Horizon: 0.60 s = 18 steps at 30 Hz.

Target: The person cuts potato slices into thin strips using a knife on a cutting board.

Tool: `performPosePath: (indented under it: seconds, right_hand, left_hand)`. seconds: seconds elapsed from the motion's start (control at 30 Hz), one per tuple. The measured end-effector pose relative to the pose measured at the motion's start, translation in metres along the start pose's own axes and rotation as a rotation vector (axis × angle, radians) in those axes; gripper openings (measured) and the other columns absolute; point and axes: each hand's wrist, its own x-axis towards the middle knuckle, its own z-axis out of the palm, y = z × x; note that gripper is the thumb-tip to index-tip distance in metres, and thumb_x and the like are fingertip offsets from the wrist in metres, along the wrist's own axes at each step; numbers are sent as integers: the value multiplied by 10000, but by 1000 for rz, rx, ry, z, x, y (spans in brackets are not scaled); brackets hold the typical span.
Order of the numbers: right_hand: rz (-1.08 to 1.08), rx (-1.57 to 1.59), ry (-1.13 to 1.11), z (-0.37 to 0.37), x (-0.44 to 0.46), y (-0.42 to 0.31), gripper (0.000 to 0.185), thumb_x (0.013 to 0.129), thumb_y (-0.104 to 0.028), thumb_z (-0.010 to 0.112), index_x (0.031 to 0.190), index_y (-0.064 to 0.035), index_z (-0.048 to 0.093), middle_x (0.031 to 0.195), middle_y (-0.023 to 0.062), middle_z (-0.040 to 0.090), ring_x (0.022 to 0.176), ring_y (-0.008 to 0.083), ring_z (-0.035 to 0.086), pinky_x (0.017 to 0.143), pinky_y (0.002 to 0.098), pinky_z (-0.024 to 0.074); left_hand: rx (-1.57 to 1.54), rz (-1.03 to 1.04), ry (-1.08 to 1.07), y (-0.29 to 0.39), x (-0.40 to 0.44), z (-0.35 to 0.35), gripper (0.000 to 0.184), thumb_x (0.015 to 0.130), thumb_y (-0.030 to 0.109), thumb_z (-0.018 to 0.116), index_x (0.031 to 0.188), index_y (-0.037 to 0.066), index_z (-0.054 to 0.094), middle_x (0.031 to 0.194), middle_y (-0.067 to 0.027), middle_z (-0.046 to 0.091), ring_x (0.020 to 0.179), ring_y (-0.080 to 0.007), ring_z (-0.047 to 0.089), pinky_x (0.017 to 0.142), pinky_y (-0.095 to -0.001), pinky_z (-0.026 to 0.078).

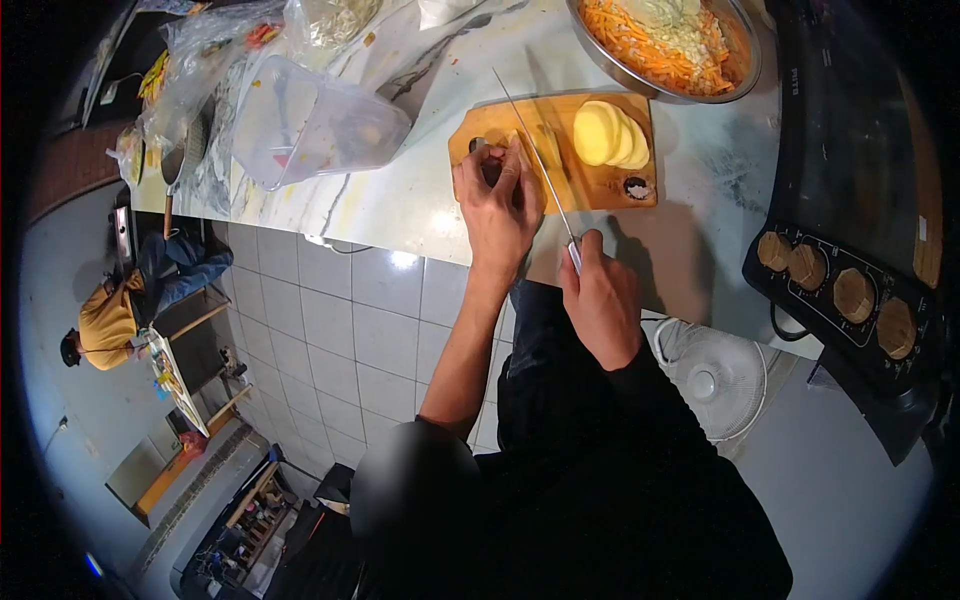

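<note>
Right hand wrapped round a long thin metal knife; left hand curled on smooth wooden board, grip unclear, near overlapping yellow oval slices.

Kitchen, by its gear: cutting board with yellow slices, knife above, on marble-patterned counter; metal bowl of shredded orange food at far right; black appliance with knobs at right; tiled floor nearer.
</note>
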Motion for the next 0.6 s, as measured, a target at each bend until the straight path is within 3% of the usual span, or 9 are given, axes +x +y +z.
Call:
performPosePath:
  seconds: [0.3, 0.37, 0.5, 0.6]
  right_hand:
    - [-71, 195, 81, -2, 9, 11, 211, 961, -191, 585, 875, -26, 487, 642, 197, 610, 638, 402, 645, 568, 487, 491]
    - [-21, 473, 21, -7, 11, 10, 230, 970, -181, 571, 839, -13, 484, 630, 218, 584, 628, 424, 623, 550, 491, 448]
    - [39, 498, -26, -7, 13, 14, 232, 962, -162, 584, 831, -3, 476, 623, 223, 571, 627, 437, 609, 544, 489, 424]
    - [23, 536, 67, -8, 8, 14, 232, 957, -163, 591, 837, 2, 481, 623, 219, 573, 627, 436, 611, 549, 492, 436]
  left_hand:
    - [18, -23, -44, 0, 1, 0, 353, 814, 38, 666, 1163, 20, 715, 1074, -167, 573, 985, -300, 563, 867, -405, 490]
    - [20, -15, -36, 0, 1, -1, 352, 816, 39, 666, 1164, 18, 714, 1076, -167, 572, 990, -301, 561, 868, -405, 490]
    - [16, -28, -38, 1, 0, -1, 362, 815, 39, 665, 1174, 14, 707, 1083, -168, 570, 1004, -306, 555, 878, -408, 485]
    - [16, -11, -31, 1, 1, -1, 371, 815, 37, 666, 1183, 13, 703, 1094, -171, 565, 1008, -309, 554, 882, -407, 485]
